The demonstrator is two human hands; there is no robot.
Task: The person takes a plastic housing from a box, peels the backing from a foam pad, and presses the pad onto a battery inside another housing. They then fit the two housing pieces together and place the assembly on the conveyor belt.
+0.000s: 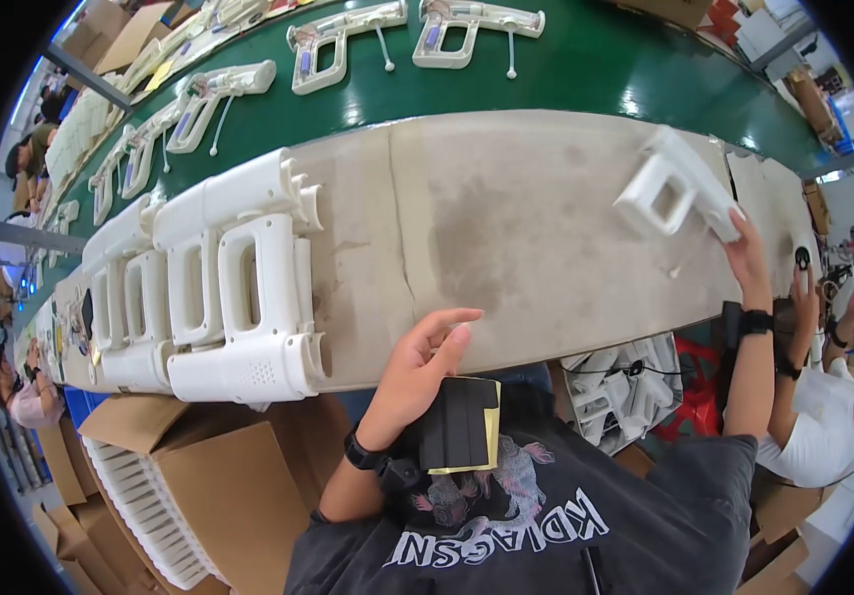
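Right hand (747,260) gripped white housing (673,183) by one end with fingers, lifted off surface (506,228); left hand (422,369) released, empty, beside that housing's row (219,288).

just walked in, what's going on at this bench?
A person stands at a worn beige work surface beside a green conveyor belt. The right hand grips a white pistol-shaped plastic housing at the far right of the surface. The left hand rests open at the near edge, holding nothing. A row of similar white housings lies stacked on the left, and more gun-shaped assemblies lie on the belt. Cardboard boxes sit below.
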